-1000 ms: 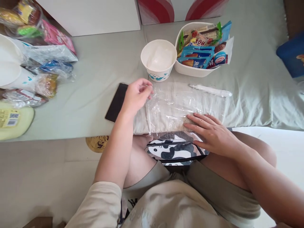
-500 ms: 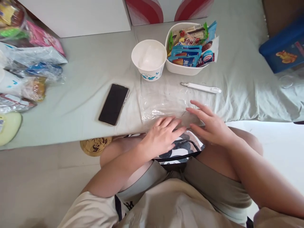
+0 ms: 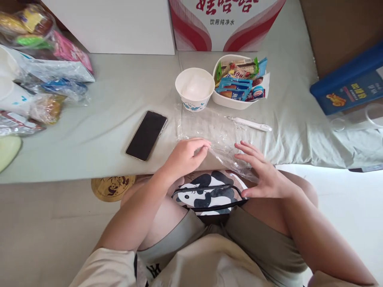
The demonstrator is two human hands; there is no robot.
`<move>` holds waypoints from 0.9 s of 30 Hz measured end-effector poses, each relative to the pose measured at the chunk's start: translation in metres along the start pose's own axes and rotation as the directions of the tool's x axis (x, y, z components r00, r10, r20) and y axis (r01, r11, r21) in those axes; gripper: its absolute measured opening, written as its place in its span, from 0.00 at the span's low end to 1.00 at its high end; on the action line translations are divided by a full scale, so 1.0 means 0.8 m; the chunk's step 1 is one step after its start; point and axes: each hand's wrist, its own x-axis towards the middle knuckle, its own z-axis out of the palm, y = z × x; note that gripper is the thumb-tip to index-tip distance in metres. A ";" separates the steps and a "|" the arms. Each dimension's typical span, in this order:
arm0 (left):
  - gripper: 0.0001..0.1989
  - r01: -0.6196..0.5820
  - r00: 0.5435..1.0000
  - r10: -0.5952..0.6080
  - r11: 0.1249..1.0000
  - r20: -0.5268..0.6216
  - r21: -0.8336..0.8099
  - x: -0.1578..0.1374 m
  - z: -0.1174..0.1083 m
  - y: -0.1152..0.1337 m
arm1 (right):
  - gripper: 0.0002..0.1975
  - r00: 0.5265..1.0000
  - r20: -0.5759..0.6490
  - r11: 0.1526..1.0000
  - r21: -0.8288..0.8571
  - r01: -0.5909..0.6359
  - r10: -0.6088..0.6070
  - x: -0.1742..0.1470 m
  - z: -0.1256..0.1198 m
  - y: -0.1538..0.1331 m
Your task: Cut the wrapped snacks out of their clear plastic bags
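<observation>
A clear plastic bag (image 3: pixel 201 126) lies on the cloth-covered table in front of me. My left hand (image 3: pixel 189 155) pinches the bag's near edge between thumb and fingers and lifts it a little. At the bag's right side, my right hand (image 3: pixel 263 169) has its fingers spread, the fingertips over or touching the film; I cannot tell which. Just beyond the bag stands a white paper bowl (image 3: pixel 195 89) with blue leaf marks. A white utility knife (image 3: pixel 250 124) rests to the right, its tip beside the film.
Left of the bag lies a black phone (image 3: pixel 146 135). A white basket (image 3: pixel 231 103) of wrapped snacks touches or nearly touches the bowl. Two large boxes, one white (image 3: pixel 113 28) and one red-and-white (image 3: pixel 223 34), stand behind. Packaged food (image 3: pixel 50 109) crowds the left; a blue package (image 3: pixel 350 81) stands right.
My left hand has gone from lying flat over the bag to pinching its near edge and raising it. My right hand stays spread, slightly lower. The view has tilted up.
</observation>
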 end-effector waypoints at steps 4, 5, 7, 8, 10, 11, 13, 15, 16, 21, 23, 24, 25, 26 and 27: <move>0.14 0.136 0.990 -0.138 0.988 -0.024 -0.078 0.004 -0.012 -0.004 | 0.30 0.999 -0.052 0.997 -0.074 0.004 -0.008 0.005 0.020 -0.004; 0.14 0.132 0.991 -0.133 0.988 -0.008 -0.082 0.004 -0.014 -0.003 | 0.20 0.994 -0.111 0.998 -0.063 -0.001 -0.006 0.007 0.022 -0.005; 0.13 0.082 0.996 -0.080 0.995 0.035 -0.056 0.000 -0.016 0.001 | 0.05 0.969 -0.241 0.998 0.031 -0.053 0.059 0.012 0.023 -0.005; 0.14 0.043 0.997 -0.041 0.999 0.064 -0.023 -0.003 -0.017 0.004 | 0.06 0.946 -0.296 0.989 0.104 -0.106 0.133 0.014 0.021 -0.005; 0.21 -0.034 0.991 0.025 0.997 0.134 0.066 -0.008 -0.018 0.008 | 0.09 0.854 -0.392 0.933 0.247 -0.261 0.342 0.016 0.015 -0.001; 0.24 -0.060 0.985 0.041 0.992 0.166 0.107 -0.011 -0.019 0.009 | 0.10 0.779 -0.442 0.890 0.311 -0.333 0.446 0.017 0.012 0.002; 0.22 -0.063 0.982 0.033 0.985 0.188 0.158 -0.013 -0.020 0.007 | 0.09 0.608 -0.520 0.798 0.454 -0.397 0.599 0.017 0.006 0.012; 0.16 -0.011 0.992 -0.010 0.987 0.127 0.158 -0.011 -0.021 0.001 | 0.09 0.462 -0.543 0.708 0.603 -0.367 0.701 0.018 0.001 0.024; 0.13 0.024 0.997 -0.034 0.990 0.074 0.138 -0.009 -0.022 -0.003 | 0.09 0.410 -0.537 0.670 0.658 -0.343 0.737 0.019 0.000 0.029; 0.10 0.083 0.968 -0.125 0.978 -0.216 -0.193 0.006 -0.026 -0.014 | 0.14 0.377 -0.455 0.586 0.698 -0.412 0.807 0.024 -0.003 0.037; 0.12 0.083 0.932 -0.205 0.923 -0.298 -0.375 0.012 -0.027 -0.016 | 0.18 0.410 -0.422 0.584 0.663 -0.468 0.809 0.027 -0.002 0.033; 0.12 0.100 0.914 -0.259 0.890 -0.312 -0.444 0.015 -0.027 -0.017 | 0.19 0.427 -0.411 0.587 0.645 -0.489 0.806 0.029 -0.002 0.031; 0.11 0.131 0.899 -0.312 0.861 -0.308 -0.491 0.018 -0.027 -0.018 | 0.20 0.445 -0.397 0.591 0.628 -0.506 0.803 0.030 -0.003 0.028; 0.10 0.168 0.886 -0.359 0.839 -0.294 -0.518 0.021 -0.027 -0.019 | 0.22 0.457 -0.389 0.595 0.615 -0.518 0.800 0.032 -0.003 0.025; 0.09 0.206 0.874 -0.397 0.824 -0.279 -0.528 0.023 -0.027 -0.020 | 0.23 0.466 -0.383 0.597 0.605 -0.527 0.798 0.033 -0.004 0.022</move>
